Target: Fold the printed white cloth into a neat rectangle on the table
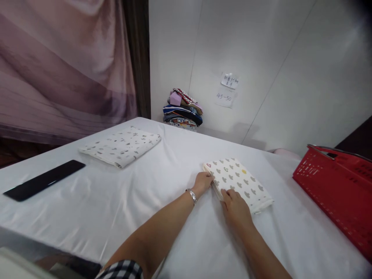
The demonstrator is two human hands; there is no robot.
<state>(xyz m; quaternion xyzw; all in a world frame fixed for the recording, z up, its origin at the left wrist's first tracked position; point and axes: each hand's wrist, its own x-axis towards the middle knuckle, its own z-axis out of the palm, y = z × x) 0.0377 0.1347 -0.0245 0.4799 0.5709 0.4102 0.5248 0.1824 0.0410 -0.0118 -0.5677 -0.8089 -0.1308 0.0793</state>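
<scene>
Table (162, 201) under a white sheet fills most of my view, with a white panelled wall (261, 46) behind it and a pinkish curtain (64, 66) at far left. Red plastic basket (340, 190) sits at the right edge of the table, well apart from my hands. Folded white cloth with small grey marks (120, 146) lies flat toward the far left side. Long black flat object (43, 180) lies near the left edge, just in front of that cloth. Stack of mixed coloured fabrics (183, 109) is piled against the wall at the far edge of the table. Two paper notes (226, 91) are stuck on the wall to the right of the stack.

Folded white cloth printed with grey clouds (238, 180) lies flat right of centre, between the basket and my arms. My left hand (203, 182) rests on its near-left edge, fingers curled down onto the fold; a silver bracelet (192, 195) is on that wrist. My right hand (236, 205) lies palm down at the near edge of the same cloth, fingers flat and close together, fingertips touching the fabric. Neither hand lifts or pinches the cloth; both press on it.
</scene>
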